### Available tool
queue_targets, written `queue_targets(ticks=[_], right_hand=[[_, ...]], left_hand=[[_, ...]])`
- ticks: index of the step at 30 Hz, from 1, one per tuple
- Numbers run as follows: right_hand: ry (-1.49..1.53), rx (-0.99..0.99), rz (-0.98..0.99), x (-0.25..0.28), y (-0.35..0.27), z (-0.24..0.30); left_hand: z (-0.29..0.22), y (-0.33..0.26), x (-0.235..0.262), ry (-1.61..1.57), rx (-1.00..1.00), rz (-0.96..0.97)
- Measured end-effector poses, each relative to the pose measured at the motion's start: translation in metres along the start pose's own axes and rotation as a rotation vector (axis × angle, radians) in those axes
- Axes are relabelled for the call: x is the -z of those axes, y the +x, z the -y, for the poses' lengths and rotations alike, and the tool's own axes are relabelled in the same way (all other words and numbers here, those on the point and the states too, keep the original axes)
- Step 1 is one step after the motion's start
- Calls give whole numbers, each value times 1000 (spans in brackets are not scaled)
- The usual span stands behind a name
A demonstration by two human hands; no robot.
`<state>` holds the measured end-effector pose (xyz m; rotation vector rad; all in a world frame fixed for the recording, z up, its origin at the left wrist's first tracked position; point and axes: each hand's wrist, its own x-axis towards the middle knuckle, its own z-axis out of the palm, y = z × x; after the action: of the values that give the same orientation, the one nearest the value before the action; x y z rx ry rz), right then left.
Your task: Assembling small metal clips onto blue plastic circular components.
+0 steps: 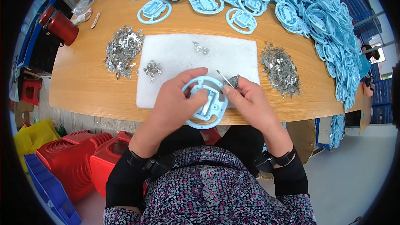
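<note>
Mid-work on light-blue wheel frame, held over near edge of bench; cannot tell amount done.
Left to right: clip pile left of white mat; left hand clamped on frame, recess up, hub slot's long axis near-far; slim metal tool pinched in right hand; second pile; heaped frames toward far-right corner, finished or pending unclear.
</note>
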<state>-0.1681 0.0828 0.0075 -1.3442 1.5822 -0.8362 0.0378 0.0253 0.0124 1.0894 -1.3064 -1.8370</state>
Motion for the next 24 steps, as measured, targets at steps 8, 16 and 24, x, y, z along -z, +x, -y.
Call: queue_targets(ticks=[8, 16, 24], right_hand=[[360, -22, -36, 14, -18, 38], [-102, 329, -96, -19, -23, 17], [259, 209, 63, -18, -41, 25]], left_hand=[[4, -5, -2, 272, -232, 60], [12, -2, -3, 41, -103, 233], [23, -1, -16, -44, -117, 66]])
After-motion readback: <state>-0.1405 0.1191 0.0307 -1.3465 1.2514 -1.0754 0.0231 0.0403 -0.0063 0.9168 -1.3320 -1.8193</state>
